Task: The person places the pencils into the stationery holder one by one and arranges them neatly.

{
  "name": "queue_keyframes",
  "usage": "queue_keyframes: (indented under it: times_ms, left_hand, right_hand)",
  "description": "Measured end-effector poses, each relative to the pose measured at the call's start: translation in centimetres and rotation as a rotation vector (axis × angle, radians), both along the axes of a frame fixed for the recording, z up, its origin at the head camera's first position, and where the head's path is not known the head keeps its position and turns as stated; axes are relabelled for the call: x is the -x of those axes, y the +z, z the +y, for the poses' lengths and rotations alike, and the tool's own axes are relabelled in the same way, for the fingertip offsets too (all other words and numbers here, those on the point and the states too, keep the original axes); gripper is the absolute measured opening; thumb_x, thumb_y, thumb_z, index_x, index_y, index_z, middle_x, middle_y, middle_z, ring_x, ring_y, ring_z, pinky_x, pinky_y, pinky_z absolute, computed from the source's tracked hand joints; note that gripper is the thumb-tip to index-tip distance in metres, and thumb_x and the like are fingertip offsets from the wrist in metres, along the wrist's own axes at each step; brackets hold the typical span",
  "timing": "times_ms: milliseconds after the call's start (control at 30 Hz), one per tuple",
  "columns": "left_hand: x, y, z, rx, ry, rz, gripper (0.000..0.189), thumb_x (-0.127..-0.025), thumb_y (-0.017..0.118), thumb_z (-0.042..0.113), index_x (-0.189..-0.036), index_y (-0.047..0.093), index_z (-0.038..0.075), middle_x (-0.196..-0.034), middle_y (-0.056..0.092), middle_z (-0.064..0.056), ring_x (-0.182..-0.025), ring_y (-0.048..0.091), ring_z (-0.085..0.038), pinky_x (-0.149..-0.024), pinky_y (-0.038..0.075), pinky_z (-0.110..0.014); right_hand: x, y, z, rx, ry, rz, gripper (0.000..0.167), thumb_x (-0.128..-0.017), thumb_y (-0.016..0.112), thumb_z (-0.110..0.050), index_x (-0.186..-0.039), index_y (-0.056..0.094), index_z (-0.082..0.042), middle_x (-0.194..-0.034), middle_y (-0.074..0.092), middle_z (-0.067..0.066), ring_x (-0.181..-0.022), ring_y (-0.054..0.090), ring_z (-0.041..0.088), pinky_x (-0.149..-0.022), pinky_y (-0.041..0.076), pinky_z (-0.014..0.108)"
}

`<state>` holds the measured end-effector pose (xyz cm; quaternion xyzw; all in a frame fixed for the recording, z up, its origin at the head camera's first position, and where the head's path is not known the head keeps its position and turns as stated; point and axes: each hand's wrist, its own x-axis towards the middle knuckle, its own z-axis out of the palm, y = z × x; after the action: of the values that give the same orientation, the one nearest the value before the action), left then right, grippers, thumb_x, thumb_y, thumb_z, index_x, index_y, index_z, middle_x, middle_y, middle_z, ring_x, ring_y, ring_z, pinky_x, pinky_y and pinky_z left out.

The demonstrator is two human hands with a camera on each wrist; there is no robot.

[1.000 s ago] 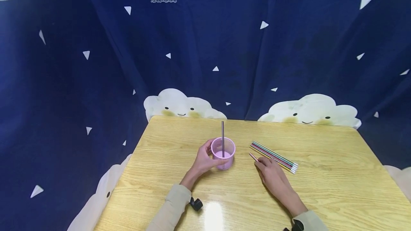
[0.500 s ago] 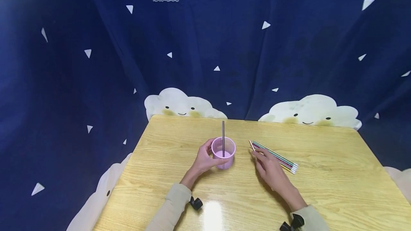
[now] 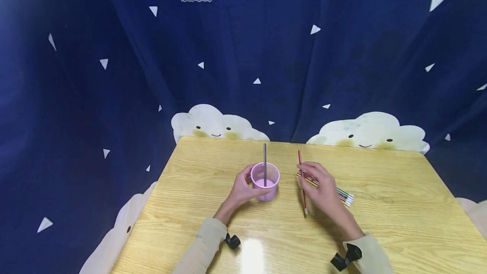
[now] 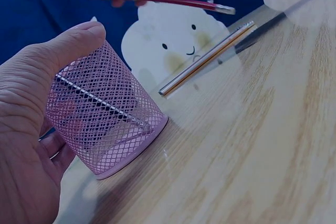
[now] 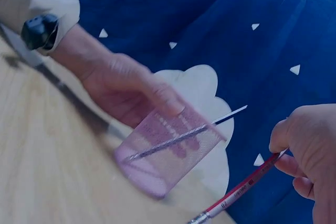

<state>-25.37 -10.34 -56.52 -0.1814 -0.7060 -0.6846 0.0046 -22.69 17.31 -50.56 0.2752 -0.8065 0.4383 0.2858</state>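
Right grip (image 3: 322,187) pinches the red pencil (image 4: 178,1), now swung toward twelve o'clock, seemingly free to carry; left grip (image 3: 241,189) curls round the pink mesh pencil cup (image 4: 107,119).

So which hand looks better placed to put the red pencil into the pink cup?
Probably the right hand: it pinches the red pencil clear of the table, while the left hand is occupied gripping the pink cup.
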Motion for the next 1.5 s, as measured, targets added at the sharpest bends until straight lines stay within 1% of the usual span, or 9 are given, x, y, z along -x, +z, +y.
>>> queue_keyframes:
  times_ms: [67,133,300,500,800,1067,1167,1333,1500]
  left_hand:
    - [0.0,0.0,0.0,-0.007,-0.004,0.004,0.086,-0.067,0.094,0.0,-0.144,0.057,0.003,-0.134,0.066,-0.019,-0.123,0.062,-0.044,-0.11,0.048,-0.06]
    - [0.0,0.1,0.0,-0.018,-0.007,0.001,0.086,-0.067,0.094,-0.002,-0.145,0.057,0.002,-0.135,0.065,-0.022,-0.124,0.061,-0.045,-0.11,0.047,-0.061]
    - [0.1,0.2,0.0,-0.027,-0.024,-0.011,0.088,-0.068,0.091,-0.007,-0.147,0.051,-0.006,-0.138,0.06,-0.03,-0.128,0.056,-0.053,-0.113,0.041,-0.066]
    - [0.0,0.2,0.0,-0.024,-0.043,-0.016,0.089,-0.069,0.089,-0.008,-0.147,0.047,-0.011,-0.139,0.057,-0.036,-0.129,0.051,-0.059,-0.113,0.038,-0.07]
    - [0.1,0.1,-0.2,-0.011,-0.013,0.011,0.085,-0.068,0.094,0.001,-0.145,0.056,0.002,-0.136,0.065,-0.022,-0.127,0.059,-0.048,-0.113,0.045,-0.061]
    - [0.0,0.0,-0.1,0.017,-0.001,0.005,0.086,-0.067,0.095,0.008,-0.145,0.058,0.008,-0.134,0.067,-0.013,-0.123,0.061,-0.046,-0.108,0.049,-0.057]
    - [0.0,0.1,-0.1,0.029,0.003,0.001,0.086,-0.067,0.096,0.01,-0.145,0.059,0.01,-0.133,0.068,-0.01,-0.123,0.062,-0.042,-0.108,0.05,-0.055]
    - [-0.1,0.2,-0.3,0.035,-0.004,-0.009,0.085,-0.067,0.096,0.008,-0.144,0.059,0.011,-0.134,0.068,-0.011,-0.124,0.063,-0.04,-0.11,0.049,-0.055]
    - [0.0,0.2,-0.4,0.038,-0.003,0.004,0.084,-0.068,0.096,0.008,-0.144,0.06,0.009,-0.134,0.068,-0.014,-0.123,0.062,-0.044,-0.109,0.049,-0.059]
  right_hand:
    - [0.3,0.6,-0.2,0.037,0.006,0.017,0.042,-0.077,0.079,0.019,-0.114,0.076,-0.001,-0.114,0.072,0.015,-0.079,0.071,0.018,-0.075,0.054,0.009]
    - [0.7,1.3,-0.5,0.065,0.011,0.038,0.043,-0.075,0.08,0.02,-0.113,0.076,0.001,-0.113,0.072,0.017,-0.078,0.071,0.021,-0.072,0.051,0.008]
    - [1.1,3.3,-1.0,0.102,0.013,0.055,0.043,-0.075,0.081,0.018,-0.115,0.075,0.003,-0.114,0.072,0.018,-0.079,0.071,0.024,-0.07,0.05,0.017]
    - [1.7,5.6,-1.9,0.157,0.027,0.057,0.036,-0.082,0.077,0.015,-0.117,0.075,0.004,-0.117,0.072,0.015,-0.082,0.069,0.012,-0.071,0.05,0.022]
    - [2.9,7.4,-4.0,0.266,0.081,0.065,0.033,-0.086,0.073,0.017,-0.116,0.075,0.005,-0.115,0.07,0.018,-0.086,0.067,0.007,-0.073,0.053,0.022]
    - [2.1,9.4,-6.1,0.257,0.073,0.074,0.031,-0.08,0.073,0.025,-0.108,0.073,0.012,-0.107,0.068,0.03,-0.078,0.07,0.022,-0.073,0.054,0.022]
    - [1.9,9.3,-6.5,0.237,0.057,0.064,0.031,-0.079,0.073,0.025,-0.107,0.074,0.011,-0.107,0.069,0.029,-0.077,0.071,0.03,-0.073,0.055,0.022]
    - [1.9,8.1,-7.0,0.204,0.031,0.051,0.032,-0.079,0.075,0.023,-0.106,0.075,0.009,-0.107,0.071,0.026,-0.077,0.072,0.037,-0.071,0.059,0.028]
    - [2.2,6.9,-7.5,0.198,0.059,0.049,0.032,-0.077,0.074,0.026,-0.103,0.075,0.009,-0.103,0.071,0.027,-0.076,0.072,0.035,-0.073,0.057,0.019]
